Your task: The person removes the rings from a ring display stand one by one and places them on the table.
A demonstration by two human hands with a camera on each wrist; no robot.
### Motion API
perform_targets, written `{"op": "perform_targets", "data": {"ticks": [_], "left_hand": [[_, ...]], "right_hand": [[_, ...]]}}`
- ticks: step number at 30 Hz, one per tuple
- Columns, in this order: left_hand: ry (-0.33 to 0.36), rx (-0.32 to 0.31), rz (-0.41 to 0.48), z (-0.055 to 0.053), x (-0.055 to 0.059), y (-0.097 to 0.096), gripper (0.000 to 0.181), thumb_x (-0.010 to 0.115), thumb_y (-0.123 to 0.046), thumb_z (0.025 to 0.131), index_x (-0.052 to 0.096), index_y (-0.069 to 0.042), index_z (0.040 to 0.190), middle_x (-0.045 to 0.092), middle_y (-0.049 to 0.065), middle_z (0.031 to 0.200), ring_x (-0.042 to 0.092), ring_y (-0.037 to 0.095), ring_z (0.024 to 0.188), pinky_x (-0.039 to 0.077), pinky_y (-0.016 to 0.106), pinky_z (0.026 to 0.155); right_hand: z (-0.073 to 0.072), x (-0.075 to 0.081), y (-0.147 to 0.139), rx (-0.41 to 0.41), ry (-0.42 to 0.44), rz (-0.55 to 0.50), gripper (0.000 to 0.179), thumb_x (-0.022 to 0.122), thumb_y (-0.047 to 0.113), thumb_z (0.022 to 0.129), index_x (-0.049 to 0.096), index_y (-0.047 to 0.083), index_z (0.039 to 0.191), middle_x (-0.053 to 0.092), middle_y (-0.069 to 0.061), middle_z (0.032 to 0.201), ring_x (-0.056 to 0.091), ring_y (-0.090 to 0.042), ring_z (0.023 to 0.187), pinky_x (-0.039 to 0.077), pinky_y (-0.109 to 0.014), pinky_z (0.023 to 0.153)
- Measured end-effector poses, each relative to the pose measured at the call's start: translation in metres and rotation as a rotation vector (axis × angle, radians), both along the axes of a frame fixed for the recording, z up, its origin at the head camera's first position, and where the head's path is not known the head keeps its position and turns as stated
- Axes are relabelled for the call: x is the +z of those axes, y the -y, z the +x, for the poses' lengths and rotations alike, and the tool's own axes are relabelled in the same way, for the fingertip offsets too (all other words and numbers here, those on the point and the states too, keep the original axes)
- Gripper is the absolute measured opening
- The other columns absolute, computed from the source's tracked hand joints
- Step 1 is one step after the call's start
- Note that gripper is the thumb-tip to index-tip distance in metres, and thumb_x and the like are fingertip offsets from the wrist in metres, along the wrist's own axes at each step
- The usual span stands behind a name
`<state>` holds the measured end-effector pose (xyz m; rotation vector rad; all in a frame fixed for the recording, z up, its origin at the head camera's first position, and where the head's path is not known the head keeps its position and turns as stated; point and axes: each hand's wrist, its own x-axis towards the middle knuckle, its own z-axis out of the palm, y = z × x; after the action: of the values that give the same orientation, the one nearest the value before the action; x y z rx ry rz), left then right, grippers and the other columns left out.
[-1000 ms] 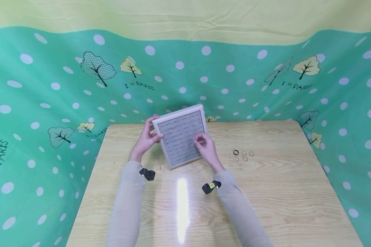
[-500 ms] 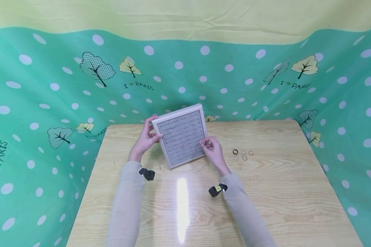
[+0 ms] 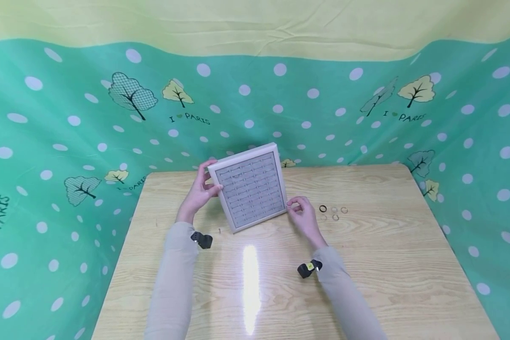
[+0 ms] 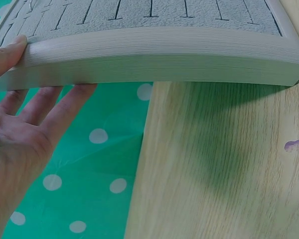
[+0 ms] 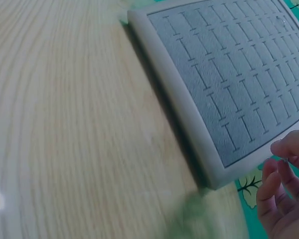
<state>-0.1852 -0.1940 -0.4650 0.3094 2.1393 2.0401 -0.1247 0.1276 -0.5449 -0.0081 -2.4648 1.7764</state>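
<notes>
A ring display tray (image 3: 251, 189) with a pale frame and slotted grey foam leans up at the back of the table. My left hand (image 3: 199, 194) holds its left edge, thumb on the front of the frame and fingers behind. One ring (image 3: 237, 175) sits in a slot near the tray's upper left. Just off the tray's lower right edge, my right hand (image 3: 304, 217) pinches a small ring between thumb and forefinger. In the right wrist view the fingertips mostly hide that ring, beside the frame (image 5: 217, 177).
Several loose rings lie on the wooden table (image 3: 386, 264) right of my right hand, among them a black ring (image 3: 323, 208) and a silver ring (image 3: 335, 217). A tiny object (image 3: 219, 231) lies left of the tray. A green dotted cloth (image 3: 314, 113) hangs behind.
My right hand has moved right and down from the front of the tray to beside its right edge, the small ring still pinched. The left hand and tray stay in place.
</notes>
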Motion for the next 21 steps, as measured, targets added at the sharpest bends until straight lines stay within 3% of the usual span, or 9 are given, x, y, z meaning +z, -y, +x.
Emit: {"op": "perform_targets", "data": {"ticks": [13,19,21], "left_hand": [[0.0,0.001,0.002,0.001,-0.001,0.0,0.081,0.053,0.02,0.085,0.026,-0.025,0.147,0.043,0.028,0.131,0.054,0.052,0.107,0.057,0.049,0.078],[-0.004,-0.003,0.009,0.001,0.0,0.0,0.081,0.053,0.019,0.084,0.024,-0.022,0.148,0.044,0.027,0.132,0.054,0.051,0.107,0.057,0.049,0.078],[-0.003,-0.003,0.008,0.001,0.001,0.001,0.081,0.053,0.019,0.084,0.023,-0.02,0.148,0.044,0.027,0.132,0.054,0.051,0.108,0.057,0.049,0.078]], "right_hand": [[0.01,-0.01,-0.033,-0.063,0.034,0.057,0.012,0.065,-0.004,0.082,0.064,0.002,0.092,0.054,-0.011,0.113,0.055,-0.025,0.085,0.049,-0.028,0.071],[0.016,-0.011,-0.046,-0.092,0.034,0.066,0.011,0.066,-0.003,0.083,0.064,0.002,0.093,0.054,-0.011,0.11,0.053,-0.023,0.083,0.047,-0.028,0.069],[0.018,-0.012,-0.05,-0.099,0.04,0.077,0.01,0.065,-0.002,0.085,0.064,0.001,0.094,0.055,-0.012,0.11,0.053,-0.024,0.083,0.043,-0.029,0.074]]}}
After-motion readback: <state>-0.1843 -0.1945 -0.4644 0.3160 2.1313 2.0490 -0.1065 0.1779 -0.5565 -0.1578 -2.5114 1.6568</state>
